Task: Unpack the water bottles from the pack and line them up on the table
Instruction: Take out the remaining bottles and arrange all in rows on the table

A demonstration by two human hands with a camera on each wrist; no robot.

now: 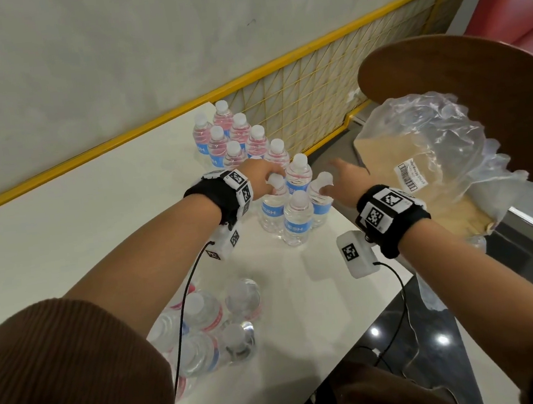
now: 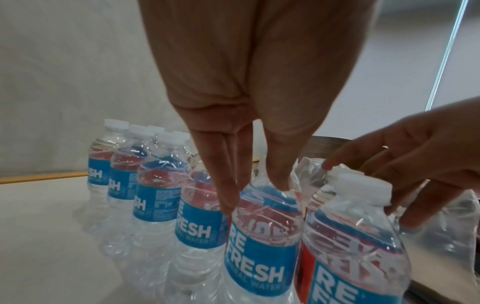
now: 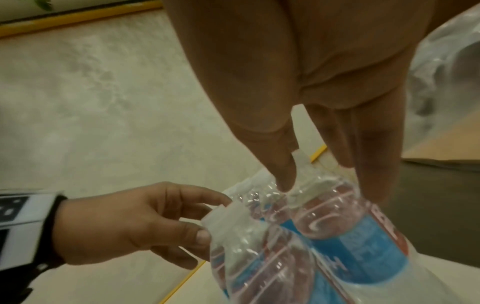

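Near the desk's (image 1: pixel 102 219) right edge, the left hand (image 1: pixel 264 175) pinched one water bottle's (image 2: pixel 262 232) neck, and the right hand (image 1: pixel 343 182) pinched another water bottle (image 3: pixel 348 224). Filled, they probably felt heavy, with thin, slippery walls; the stiff neck seemed the safest hold.

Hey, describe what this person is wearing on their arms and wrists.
Brown ribbed sleeves pushed up, forearms bare. Each wrist has a black band carrying white tiles printed with black square markers, plus a white camera box with a marker. A thin black cable runs from each box. No gloves.
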